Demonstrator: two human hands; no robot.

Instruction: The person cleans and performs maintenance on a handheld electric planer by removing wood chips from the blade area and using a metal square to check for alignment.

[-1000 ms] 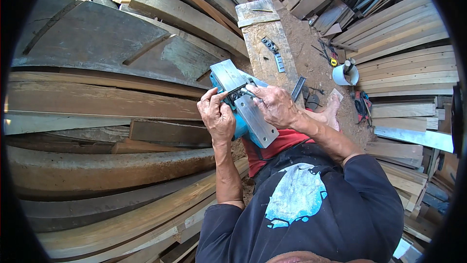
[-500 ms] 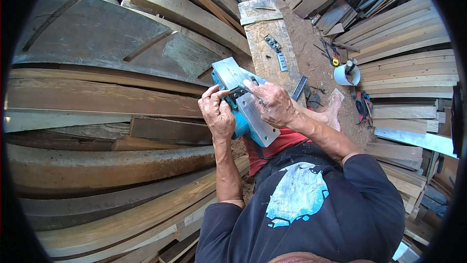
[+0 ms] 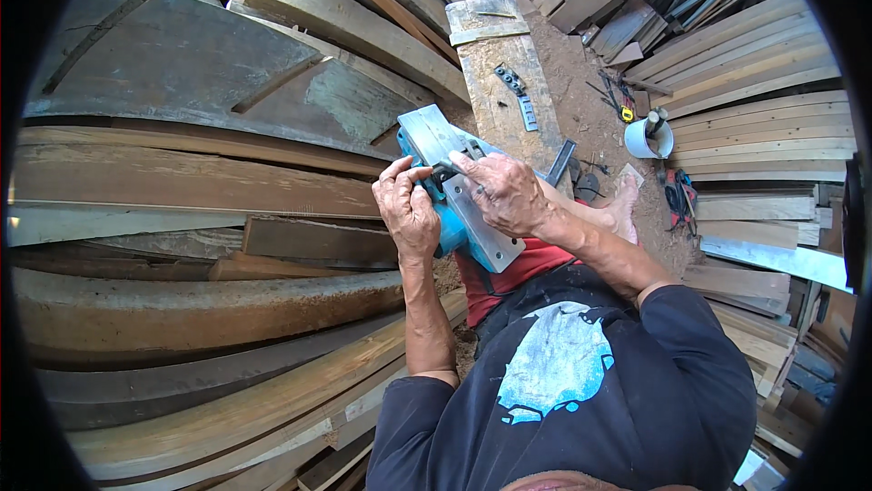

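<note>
An electric planer (image 3: 490, 241), teal with a bright metal sole, lies upside down across my lap. A dark part (image 3: 445, 170), apparently its cutter drum, shows in the gap between the two sole plates. My left hand (image 3: 409, 214) is at the planer's left side, its thumb and forefinger pinched at one end of that dark part. From the other side my right hand (image 3: 510, 196) reaches over the rear plate, fingers curled, with the tips at the opposite end. What the right fingertips grip is mostly hidden.
Past the planer, a wooden plank bench (image 3: 486, 41) holds a dark bolted bar (image 3: 510, 80) and a silver slotted plate (image 3: 528, 113). To the right are a white bucket (image 3: 648, 138), a yellow tape measure (image 3: 627, 114) and red-handled tools (image 3: 679, 200). Stacked boards (image 3: 200, 178) flank both sides.
The dark part in the planer's gap looks turned, its bolt heads less visible. My right fingertips have shifted slightly left and down. The planer stays almost in place.
</note>
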